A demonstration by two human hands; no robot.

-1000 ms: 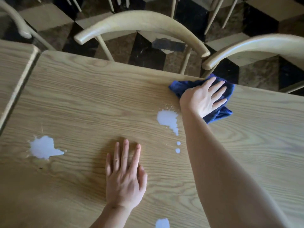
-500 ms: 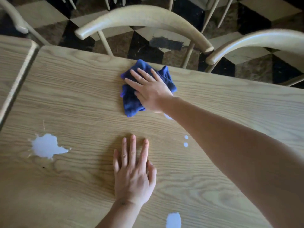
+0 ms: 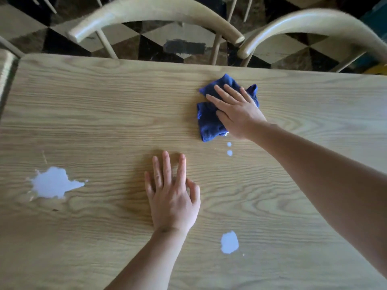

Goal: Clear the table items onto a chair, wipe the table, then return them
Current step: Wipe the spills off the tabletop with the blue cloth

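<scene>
My right hand lies flat on a crumpled blue cloth, fingers spread, and presses it onto the light wooden table near the far edge. My left hand rests palm down on the tabletop in the middle, fingers apart, holding nothing. White liquid is spilled on the wood: a large puddle at the left, a smaller one near the front, and two droplets just below the cloth.
Two pale wooden chairs stand behind the table's far edge, one at centre and one at the right. The corner of a second table abuts at the far left. The floor is tiled black and pale.
My right hand swept the cloth left across the middle puddle, then back to the right. That puddle is gone; only the two droplets remain there. My left hand stayed put.
</scene>
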